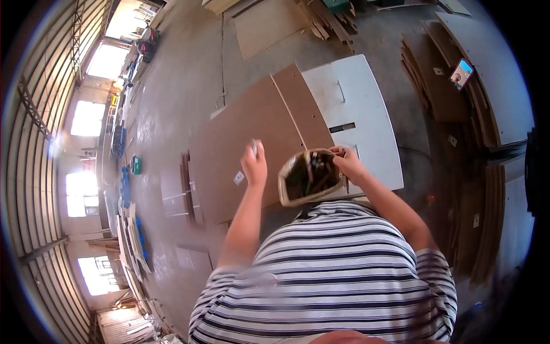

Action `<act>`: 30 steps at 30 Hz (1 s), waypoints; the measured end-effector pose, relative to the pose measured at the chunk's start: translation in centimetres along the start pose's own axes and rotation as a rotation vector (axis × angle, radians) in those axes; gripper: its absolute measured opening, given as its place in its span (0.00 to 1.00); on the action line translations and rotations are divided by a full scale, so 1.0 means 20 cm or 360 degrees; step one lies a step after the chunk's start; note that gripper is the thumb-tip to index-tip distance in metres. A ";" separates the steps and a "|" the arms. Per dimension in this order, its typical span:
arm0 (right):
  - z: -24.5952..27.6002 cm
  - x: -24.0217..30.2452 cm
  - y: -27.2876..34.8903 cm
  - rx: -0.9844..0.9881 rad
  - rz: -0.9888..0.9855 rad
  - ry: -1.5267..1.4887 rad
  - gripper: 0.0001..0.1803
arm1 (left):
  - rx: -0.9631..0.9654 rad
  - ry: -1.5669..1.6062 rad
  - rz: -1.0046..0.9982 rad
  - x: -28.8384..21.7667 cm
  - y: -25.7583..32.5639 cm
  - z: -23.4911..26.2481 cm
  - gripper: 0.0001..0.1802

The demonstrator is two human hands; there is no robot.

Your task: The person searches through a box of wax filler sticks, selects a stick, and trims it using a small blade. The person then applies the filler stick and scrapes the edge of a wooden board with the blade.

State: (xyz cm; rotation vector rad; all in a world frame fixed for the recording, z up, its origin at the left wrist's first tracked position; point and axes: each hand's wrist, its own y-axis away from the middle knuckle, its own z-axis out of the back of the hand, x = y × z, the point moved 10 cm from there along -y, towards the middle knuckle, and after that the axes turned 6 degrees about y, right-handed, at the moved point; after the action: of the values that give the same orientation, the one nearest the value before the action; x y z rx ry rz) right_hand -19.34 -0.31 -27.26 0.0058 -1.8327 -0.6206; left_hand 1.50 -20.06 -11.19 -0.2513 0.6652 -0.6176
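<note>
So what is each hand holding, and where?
The right hand grips the rim of a box of tools. The left hand pinches something small, too blurred to name.

Small item in left hand [254, 166] (blurred) unidentifiable.

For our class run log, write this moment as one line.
left hand: closed on small pale object, unclear | right hand: gripping box rim | under: brown board

Wood-panel workshop in a large industrial shed. Corrugated metal wall [34, 172] with bright windows [87, 118]. Bare concrete floor [183, 86]. Brown boards [240, 155] laid flat on a white saw table [358, 114]. More sheet stacks [452, 86] leaning at the right; offcuts [326, 20] piled farther back.
</note>
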 end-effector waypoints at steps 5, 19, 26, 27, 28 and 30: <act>0.02 0.08 0.01 0.0023 0.0262 0.0049 0.19 | 0.0882 0.0883 0.1283 0.21 0.51 -0.30 0.25; -0.10 0.46 0.28 0.0442 0.0361 -0.0063 0.38 | 0.0048 0.0583 0.0089 -0.63 0.11 0.41 0.21; -0.09 0.86 0.33 0.0445 0.0526 -0.0249 0.41 | 0.0129 0.0852 0.0305 -0.73 0.00 0.37 0.19; -0.08 0.90 0.36 0.0411 0.0461 -0.0224 0.41 | 0.0067 0.0941 0.0262 -0.77 0.01 0.40 0.18; -0.07 0.89 0.36 0.0404 0.0451 -0.0304 0.39 | 0.0100 0.0878 0.0249 -0.79 0.01 0.40 0.19; -0.04 0.88 0.36 0.0396 0.0443 -0.0385 0.38 | 0.0129 0.0823 0.0241 -0.87 -0.01 0.44 0.20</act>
State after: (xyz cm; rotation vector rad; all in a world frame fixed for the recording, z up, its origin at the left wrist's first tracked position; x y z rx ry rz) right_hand -22.83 0.19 -8.61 -0.1621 -2.0879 -0.2018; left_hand -3.65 -9.36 4.30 0.0406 1.1425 -0.5645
